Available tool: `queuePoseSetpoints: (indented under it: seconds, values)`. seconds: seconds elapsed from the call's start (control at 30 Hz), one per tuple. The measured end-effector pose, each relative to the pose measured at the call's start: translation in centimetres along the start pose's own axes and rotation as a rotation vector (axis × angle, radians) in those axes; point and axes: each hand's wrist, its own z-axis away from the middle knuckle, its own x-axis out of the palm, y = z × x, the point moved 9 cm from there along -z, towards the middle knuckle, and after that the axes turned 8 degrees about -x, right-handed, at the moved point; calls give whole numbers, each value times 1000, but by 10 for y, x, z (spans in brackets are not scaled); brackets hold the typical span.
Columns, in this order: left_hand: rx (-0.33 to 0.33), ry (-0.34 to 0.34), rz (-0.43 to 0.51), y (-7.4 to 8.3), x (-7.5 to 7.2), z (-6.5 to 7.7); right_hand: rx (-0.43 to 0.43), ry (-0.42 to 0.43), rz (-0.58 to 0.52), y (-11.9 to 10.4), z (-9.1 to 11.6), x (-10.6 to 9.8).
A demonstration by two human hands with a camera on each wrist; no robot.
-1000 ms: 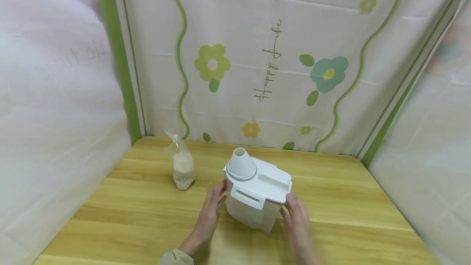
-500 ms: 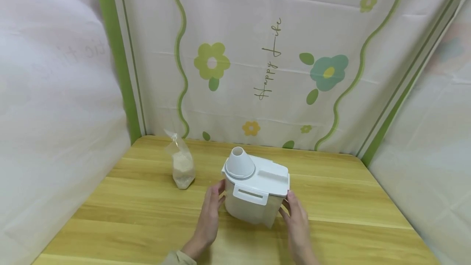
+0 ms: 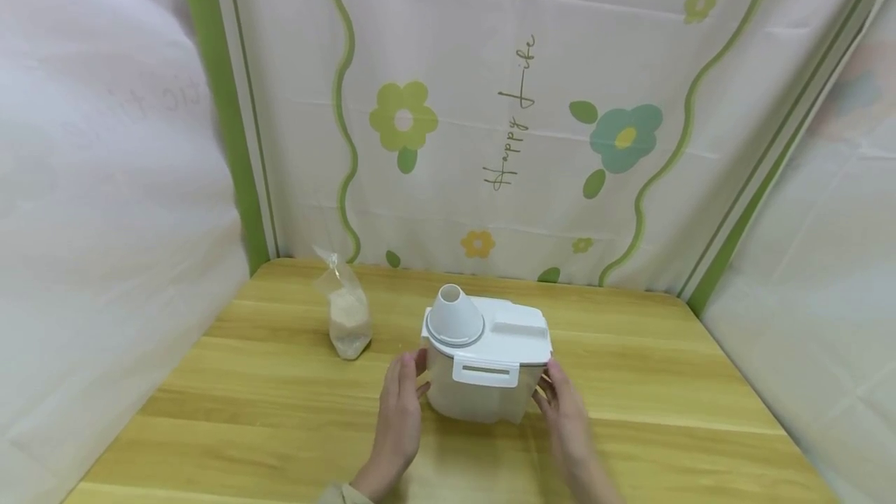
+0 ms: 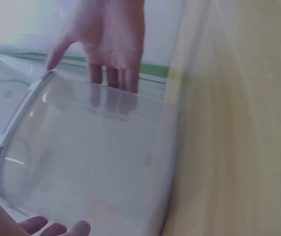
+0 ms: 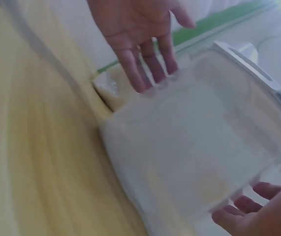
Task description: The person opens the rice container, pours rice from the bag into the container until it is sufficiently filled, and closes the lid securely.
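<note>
A translucent storage container [image 3: 476, 395] with a white lid [image 3: 507, 344] stands between my two hands in the head view. A white cone-shaped spout [image 3: 456, 319] rises from the lid's left end, and a slotted white latch [image 3: 486, 373] faces me. My left hand [image 3: 399, 418] is at the container's left end, its fingers straight along the wall. At the other end my right hand [image 3: 570, 418] touches the wall with extended fingers, thumb near the lid's edge. In the left wrist view the right hand [image 4: 113, 34] shows straight fingers behind the clear container wall [image 4: 96, 152].
A knotted clear plastic bag [image 3: 350, 319] of pale, grain-like contents stands on the wooden table [image 3: 245, 411], left of the container. Behind the table hangs a white curtain [image 3: 448, 201] printed with flowers; more cloth hangs at both sides.
Between my hands the container has turned, so its latch side now faces me more squarely and its right end has swung away. The bag has stayed in place.
</note>
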Motion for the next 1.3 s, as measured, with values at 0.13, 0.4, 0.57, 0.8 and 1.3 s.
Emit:
queuePoseSetpoints:
  seconds: [0.13,0.4,0.57,0.8,1.3]
  values:
    - [-41,-61,10,3,-1,-4,16,-13,-40,-2,-8,-11]
    - [-117,-219,15,10,-4,-15,-111,-62,146,-34,-25,-18]
    - [-183,-225,34,11,-4,-23,-165,-101,206,-41,-29,-10]
    - [-227,-220,76,13,-4,-36,-226,-109,225,-38,-31,-4]
    - [-221,-154,68,19,-9,-42,-205,-83,239,-33,-33,-3]
